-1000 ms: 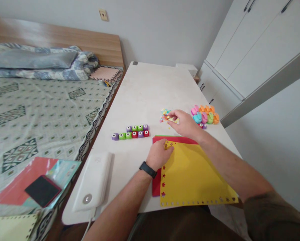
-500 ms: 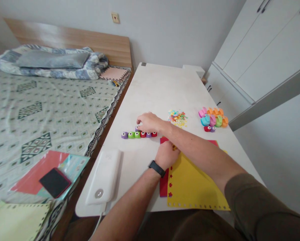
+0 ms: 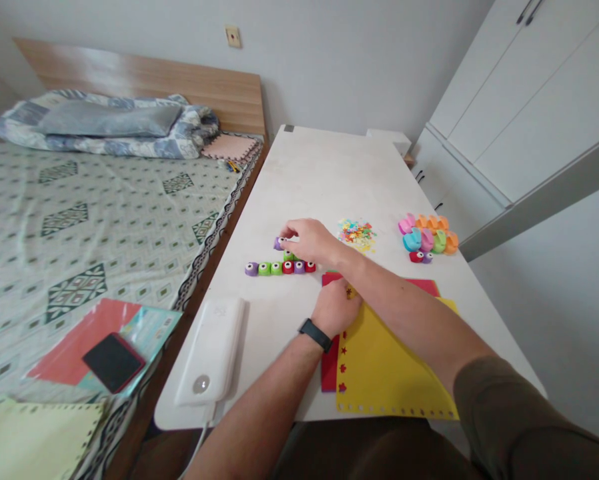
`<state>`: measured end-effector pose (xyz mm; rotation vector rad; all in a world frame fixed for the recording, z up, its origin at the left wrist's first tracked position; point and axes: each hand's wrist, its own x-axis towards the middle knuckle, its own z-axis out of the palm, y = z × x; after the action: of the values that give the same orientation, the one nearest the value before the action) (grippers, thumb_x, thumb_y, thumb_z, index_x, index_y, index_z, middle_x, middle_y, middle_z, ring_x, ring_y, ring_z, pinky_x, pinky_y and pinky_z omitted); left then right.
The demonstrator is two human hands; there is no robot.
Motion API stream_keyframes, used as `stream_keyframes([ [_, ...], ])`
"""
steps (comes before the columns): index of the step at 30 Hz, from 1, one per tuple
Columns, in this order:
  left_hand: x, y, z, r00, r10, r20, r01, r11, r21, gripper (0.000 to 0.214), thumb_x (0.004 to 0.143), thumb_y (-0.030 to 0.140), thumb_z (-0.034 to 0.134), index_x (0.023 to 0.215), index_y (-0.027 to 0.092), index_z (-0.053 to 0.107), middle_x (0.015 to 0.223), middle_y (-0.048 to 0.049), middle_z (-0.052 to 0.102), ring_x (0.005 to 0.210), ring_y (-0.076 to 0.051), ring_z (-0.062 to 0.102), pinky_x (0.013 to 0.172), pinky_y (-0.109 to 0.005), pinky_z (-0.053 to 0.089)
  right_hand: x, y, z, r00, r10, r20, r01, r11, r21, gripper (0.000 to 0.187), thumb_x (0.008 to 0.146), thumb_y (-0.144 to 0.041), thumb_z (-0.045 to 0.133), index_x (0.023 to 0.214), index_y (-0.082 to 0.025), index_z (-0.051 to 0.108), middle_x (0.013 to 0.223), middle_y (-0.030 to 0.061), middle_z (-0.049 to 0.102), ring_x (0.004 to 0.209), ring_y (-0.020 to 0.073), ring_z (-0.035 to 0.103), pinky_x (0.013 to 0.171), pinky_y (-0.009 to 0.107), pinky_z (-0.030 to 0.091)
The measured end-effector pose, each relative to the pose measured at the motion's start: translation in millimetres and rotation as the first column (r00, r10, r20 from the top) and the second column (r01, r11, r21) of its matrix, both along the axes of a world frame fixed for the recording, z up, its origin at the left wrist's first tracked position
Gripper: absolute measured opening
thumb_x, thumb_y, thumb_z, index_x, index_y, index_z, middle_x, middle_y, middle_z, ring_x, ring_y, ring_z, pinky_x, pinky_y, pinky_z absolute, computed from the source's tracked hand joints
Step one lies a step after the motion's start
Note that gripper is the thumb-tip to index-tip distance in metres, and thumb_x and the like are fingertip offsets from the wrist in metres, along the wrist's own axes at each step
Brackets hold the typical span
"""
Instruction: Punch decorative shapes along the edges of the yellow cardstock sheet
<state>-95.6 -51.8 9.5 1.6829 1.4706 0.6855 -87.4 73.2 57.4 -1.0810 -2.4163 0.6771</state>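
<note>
My right hand point(image 3: 312, 241) reaches across to two rows of small round paper punches point(image 3: 278, 267) on the white table point(image 3: 324, 173). Its fingertips pinch a purple punch point(image 3: 278, 243) at the left end of the back row. My left hand point(image 3: 335, 307), with a black band on the wrist, rests closed on the top left corner of a yellow sheet point(image 3: 389, 363) whose edges are punched with small shapes. A red sheet point(image 3: 329, 363) lies under the yellow one.
A heap of coloured paper cut-outs point(image 3: 356, 233) and a cluster of larger punches point(image 3: 427, 237) lie right of the rows. A white power bank point(image 3: 212, 350) sits near the table's front left. A bed point(image 3: 79, 220) with a phone point(image 3: 112, 361) on coloured sheets is at left.
My right hand left the cut-out heap, crossed left to the small punches and now pinches a purple one at the back row. The left hand stayed on the yellow sheet.
</note>
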Motion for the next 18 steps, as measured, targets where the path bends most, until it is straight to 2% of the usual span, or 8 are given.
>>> stream_keyframes([
  [5,0,-1,4.8,0.998,0.023,-0.059,-0.026,0.998,-0.051,0.016,0.086,0.03,0.063,0.085,0.015,0.069,0.087,-0.0099,0.076,0.076,-0.021,0.067,0.064,-0.029,0.041,60,-14,15.9,0.954,-0.083,-0.288,0.026,0.98,-0.197,0.017,0.088,-0.033,0.074,0.098,-0.019,0.071,0.096,0.0044,0.075,0.085,0.0169,0.067,0.08,0.032,0.053],
  [9,1,0,5.3,0.996,0.035,-0.077,-0.038,0.998,-0.041,0.016,0.087,0.03,0.063,0.08,0.016,0.065,0.079,-0.0059,0.071,0.068,-0.017,0.06,0.059,-0.027,0.033,121,-25,8.1,0.89,-0.171,-0.422,0.031,0.947,-0.32,0.023,0.086,-0.038,0.076,0.098,-0.02,0.067,0.097,0.005,0.075,0.087,0.0181,0.069,0.081,0.034,0.055],
  [14,2,2,5.2,0.996,0.032,-0.085,-0.037,0.998,-0.051,0.017,0.087,0.031,0.065,0.08,0.016,0.065,0.077,-0.0046,0.07,0.067,-0.016,0.058,0.058,-0.026,0.032,188,-44,-16.0,0.867,-0.288,-0.406,0.11,0.906,-0.408,0.025,0.086,-0.037,0.077,0.1,-0.021,0.063,0.102,0.007,0.076,0.091,0.0198,0.071,0.084,0.037,0.056],
  [18,3,2,5.1,0.996,0.025,-0.087,-0.03,0.998,-0.054,0.02,0.089,0.034,0.064,0.083,0.016,0.068,0.078,-0.0043,0.07,0.067,-0.016,0.058,0.059,-0.026,0.034,217,-60,-32.9,0.881,-0.321,-0.347,0.145,0.882,-0.447,0.029,0.083,-0.033,0.079,0.103,-0.02,0.063,0.102,0.0069,0.074,0.088,0.0185,0.07,0.082,0.035,0.057],
])
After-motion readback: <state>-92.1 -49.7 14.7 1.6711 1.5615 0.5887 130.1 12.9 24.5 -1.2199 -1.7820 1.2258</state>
